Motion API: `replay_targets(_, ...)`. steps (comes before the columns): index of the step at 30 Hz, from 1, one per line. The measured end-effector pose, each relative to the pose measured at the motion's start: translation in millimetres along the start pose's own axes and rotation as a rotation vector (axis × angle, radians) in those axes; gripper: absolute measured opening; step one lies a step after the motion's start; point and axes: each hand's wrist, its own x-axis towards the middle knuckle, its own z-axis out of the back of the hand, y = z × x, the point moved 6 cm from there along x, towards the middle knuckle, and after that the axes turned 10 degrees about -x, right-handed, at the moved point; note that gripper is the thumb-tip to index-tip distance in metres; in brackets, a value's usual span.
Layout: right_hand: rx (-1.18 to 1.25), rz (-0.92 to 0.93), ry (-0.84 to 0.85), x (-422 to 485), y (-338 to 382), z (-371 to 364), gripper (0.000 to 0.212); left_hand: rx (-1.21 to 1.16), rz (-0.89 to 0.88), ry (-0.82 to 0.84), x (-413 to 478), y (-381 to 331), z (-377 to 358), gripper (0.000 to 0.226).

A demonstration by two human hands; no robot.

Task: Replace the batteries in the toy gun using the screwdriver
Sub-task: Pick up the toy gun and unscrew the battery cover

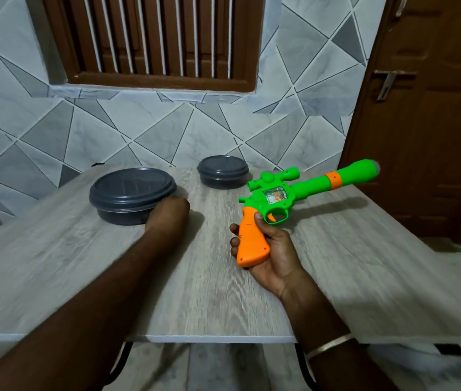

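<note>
A green toy gun (302,190) with an orange grip is held just above the wooden table (82,263), its barrel pointing up to the right. My right hand (269,249) grips the orange handle from below, thumb along its right side. My left hand (167,214) reaches to the near right side of a large dark grey lidded container (130,193) and touches it; its fingers are bent away from the camera and mostly hidden. No screwdriver or batteries are visible.
A smaller dark grey lidded container (222,172) stands at the table's back, near the tiled wall. A brown door (427,122) is on the right. The table's front edge (209,338) runs below my forearms.
</note>
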Motion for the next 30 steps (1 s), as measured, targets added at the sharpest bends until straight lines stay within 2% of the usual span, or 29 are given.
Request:
replay_targets(5, -0.001, 0.001, 0.006, 3, 2, 0, 0.034, 0.040, -0.085, -0.001, 7, -6, -3, 0.017)
replay_targets(10, -0.067, 0.023, -0.025, 10, 20, 8, 0.032, -0.011, -0.374, -0.188, 2, -44, 4, 0.015)
replay_targets(13, -0.064, 0.068, -0.045, 14, 39, 15, 0.031, -0.391, -0.456, -0.283, -8, -68, 15, 0.012)
replay_targets(16, -0.060, 0.100, -0.074, 19, 48, 23, 0.031, -1.004, -0.353, -0.103, -9, -84, 19, 0.022)
replay_targets(18, -0.058, 0.122, -0.095, 22, 49, 31, 0.032, -1.284, -0.312, -0.001, -9, -97, 18, 0.028)
replay_targets(21, -0.012, 0.150, -0.135, 25, 51, 44, 0.031, -1.397, -0.344, 0.054, -9, -113, 11, 0.016)
replay_targets(24, 0.020, 0.198, -0.153, 29, 57, 50, 0.032, -1.509, -0.314, 0.039, -14, -113, 0, 0.006)
replay_targets(27, 0.037, 0.229, -0.159, 35, 58, 57, 0.032, -1.513, -0.346, 0.048, -19, -119, -9, 0.005)
replay_targets(30, 0.045, 0.227, -0.112, 41, 53, 56, 0.034, -1.506, -0.374, 0.096, -28, -131, -16, 0.014)
